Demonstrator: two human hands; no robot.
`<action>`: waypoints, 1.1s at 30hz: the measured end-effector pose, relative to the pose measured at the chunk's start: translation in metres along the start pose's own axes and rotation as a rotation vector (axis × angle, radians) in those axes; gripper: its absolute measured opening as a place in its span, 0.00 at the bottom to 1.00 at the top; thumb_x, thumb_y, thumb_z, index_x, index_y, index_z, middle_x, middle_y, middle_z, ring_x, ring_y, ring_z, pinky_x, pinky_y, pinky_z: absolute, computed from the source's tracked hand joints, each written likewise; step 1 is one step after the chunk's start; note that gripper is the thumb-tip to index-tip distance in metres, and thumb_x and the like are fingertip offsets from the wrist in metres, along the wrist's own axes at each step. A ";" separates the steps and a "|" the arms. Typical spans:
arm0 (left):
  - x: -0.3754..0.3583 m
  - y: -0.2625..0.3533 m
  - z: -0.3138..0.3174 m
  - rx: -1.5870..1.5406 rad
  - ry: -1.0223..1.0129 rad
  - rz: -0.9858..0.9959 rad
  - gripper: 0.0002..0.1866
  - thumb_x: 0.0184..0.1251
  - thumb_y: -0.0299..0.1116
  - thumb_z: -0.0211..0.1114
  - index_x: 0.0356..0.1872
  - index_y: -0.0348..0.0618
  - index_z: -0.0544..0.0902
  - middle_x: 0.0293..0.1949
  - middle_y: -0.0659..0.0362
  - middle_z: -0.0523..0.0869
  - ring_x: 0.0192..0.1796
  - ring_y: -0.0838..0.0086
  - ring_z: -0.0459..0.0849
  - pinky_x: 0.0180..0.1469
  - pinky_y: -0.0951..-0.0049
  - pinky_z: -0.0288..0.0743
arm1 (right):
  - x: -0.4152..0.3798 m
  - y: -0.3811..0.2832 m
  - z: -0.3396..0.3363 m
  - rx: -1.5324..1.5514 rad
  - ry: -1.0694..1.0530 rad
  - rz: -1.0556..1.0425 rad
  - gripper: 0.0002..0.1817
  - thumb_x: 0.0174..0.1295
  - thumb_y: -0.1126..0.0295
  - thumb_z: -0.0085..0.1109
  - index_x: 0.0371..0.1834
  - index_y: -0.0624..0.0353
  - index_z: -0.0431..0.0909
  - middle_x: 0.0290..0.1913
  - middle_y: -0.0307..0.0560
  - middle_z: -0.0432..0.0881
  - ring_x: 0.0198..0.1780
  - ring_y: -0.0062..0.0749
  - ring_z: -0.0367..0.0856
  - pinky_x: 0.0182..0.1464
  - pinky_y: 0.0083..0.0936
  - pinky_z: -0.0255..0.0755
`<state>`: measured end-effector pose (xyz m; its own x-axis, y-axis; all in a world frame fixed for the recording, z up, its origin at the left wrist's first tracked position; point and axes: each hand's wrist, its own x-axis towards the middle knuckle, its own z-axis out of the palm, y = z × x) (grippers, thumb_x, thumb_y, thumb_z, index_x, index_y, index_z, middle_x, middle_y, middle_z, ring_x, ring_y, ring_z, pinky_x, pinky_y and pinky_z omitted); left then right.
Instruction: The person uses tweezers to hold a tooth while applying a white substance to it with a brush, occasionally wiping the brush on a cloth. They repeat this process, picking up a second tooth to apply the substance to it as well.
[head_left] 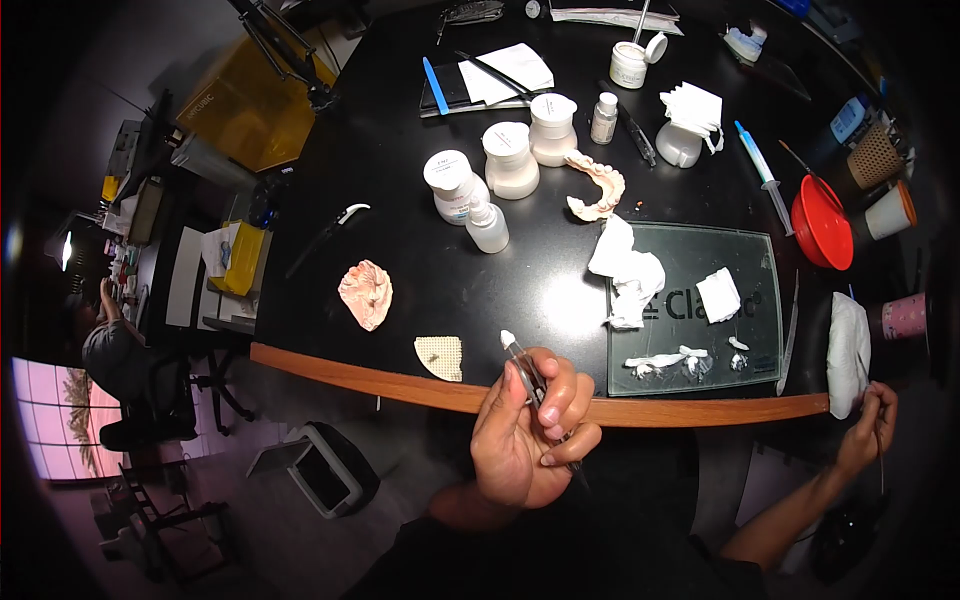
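Observation:
My left hand [530, 430] is raised in front of the table's wooden edge [340, 368], shut on slim metal tweezers [530, 378]. The tweezers' tip points up and left and carries a small white bit [507, 338]. Far to the right, my right hand [868, 430] pinches a thin stick-like tool [880, 468] next to a white pad [848, 350] at the table's corner. A pink denture plate [365, 293] and a beige mesh piece [440, 357] lie on the black table, left of my left hand.
A glass slab [740, 262] holds tissue bits and white paste; a crumpled tissue [628, 270] overlaps its left edge. Behind stand three white jars [510, 158], a small bottle [487, 225], a dental arch cast [600, 185], a syringe [760, 165] and a red bowl [820, 222]. A person sits far left [110, 350].

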<state>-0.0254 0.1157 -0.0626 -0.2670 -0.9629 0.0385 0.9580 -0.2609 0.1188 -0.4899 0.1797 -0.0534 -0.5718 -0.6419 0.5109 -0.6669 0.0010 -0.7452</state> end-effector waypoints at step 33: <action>-0.001 -0.015 0.004 0.152 0.030 0.134 0.16 0.88 0.44 0.39 0.52 0.44 0.70 0.35 0.62 0.68 0.33 0.78 0.63 0.30 0.79 0.62 | -0.107 -0.179 0.164 0.423 -0.538 -0.378 0.10 0.47 0.83 0.68 0.33 0.60 0.81 0.25 0.43 0.83 0.23 0.30 0.81 0.25 0.23 0.73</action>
<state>-0.0403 0.1207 -0.0600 -0.1325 -0.9906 0.0352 0.9574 -0.1187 0.2632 -0.2310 0.1227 -0.0450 0.0400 -0.8241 0.5650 -0.4695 -0.5147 -0.7174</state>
